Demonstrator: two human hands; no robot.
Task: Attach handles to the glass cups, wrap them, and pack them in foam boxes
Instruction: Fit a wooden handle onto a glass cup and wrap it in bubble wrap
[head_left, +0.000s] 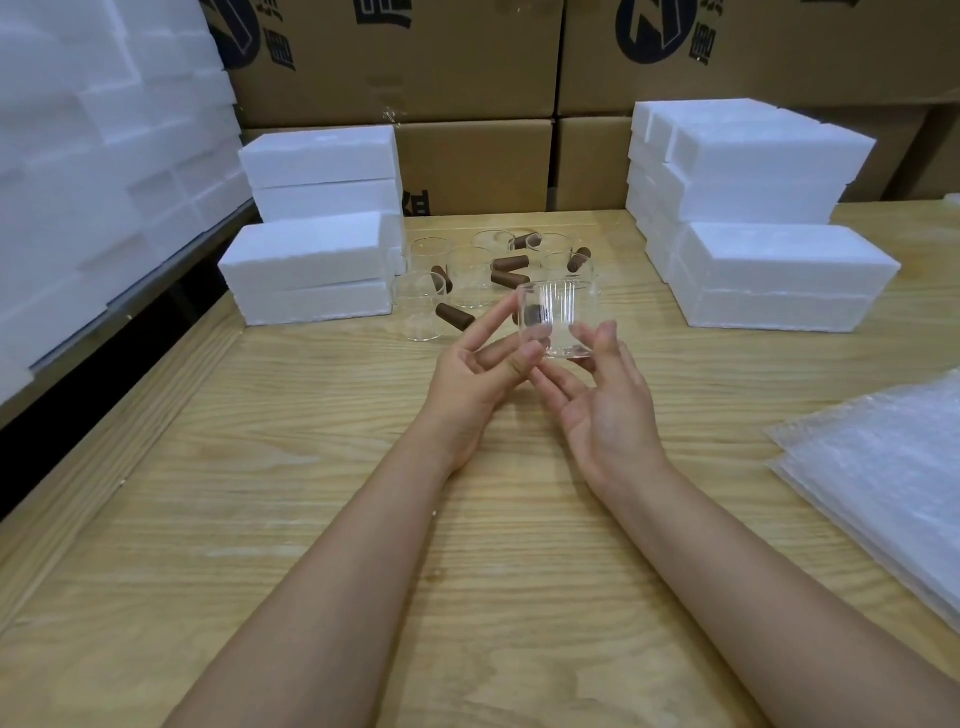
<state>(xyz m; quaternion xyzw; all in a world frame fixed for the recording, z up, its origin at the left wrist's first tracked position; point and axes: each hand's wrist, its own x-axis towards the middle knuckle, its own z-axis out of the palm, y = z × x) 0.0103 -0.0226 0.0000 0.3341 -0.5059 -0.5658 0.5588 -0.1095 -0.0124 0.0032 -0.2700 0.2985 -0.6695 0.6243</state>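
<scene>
**Holding a glass cup w/ both hands: grip notes**

Head cam, the only view I've got. The glass cup (558, 319) is up off the counter (311, 519), upright, between both hands. It sits just in front of the cluster of other cups (423, 306) and loose brown handles (454, 316).

Right hand (608, 405) does the holding: thumb on the cup's right wall, fingers (558, 385) tucked under the base, so it's pinched. Left hand (478, 371) is mostly straight-fingered, w/ index tip and thumb just touching the cup's left side, not wrapped round anything afaict. A dark brown bit shows through the glass. Can't tell if it's a handle on this cup or one lying behind it.

Handling, imo: thin clear glass, so light, rigid and slick, and prob easy to crack if squeezed or knocked against the others. I'd hold it by base + wall like the right hand does, not by the rim, w/ gentle pressure. The handles look matte and grippier than glass, so once one's on, that's the better place to grab.

Foam boxes (306, 275) are stacked on both sides of the cups, bubble wrap (883, 467) is piled at the right edge, and cardboard cartons (467, 62) sit behind. Wrap + pack prob not started for this cup.
</scene>
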